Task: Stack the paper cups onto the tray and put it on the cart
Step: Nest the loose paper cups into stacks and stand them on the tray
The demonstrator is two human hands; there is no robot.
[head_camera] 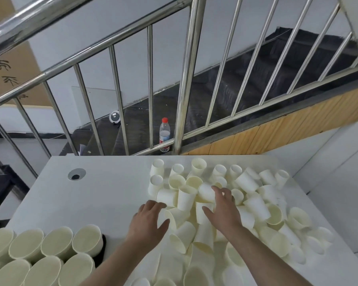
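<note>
Paper cups [232,205] heaped on table [103,195]; both hands [148,220] reaching in.

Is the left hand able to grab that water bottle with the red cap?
Probably not. The clear plastic water bottle with the red cap stands beyond the shiny metal railing, past the white table's far edge, while the left hand is down by the loose paper cups.

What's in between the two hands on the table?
In the head view, a few white paper cups from the loose pile lie tipped over between the left hand and the right hand. Both hands reach into that pile.
</note>
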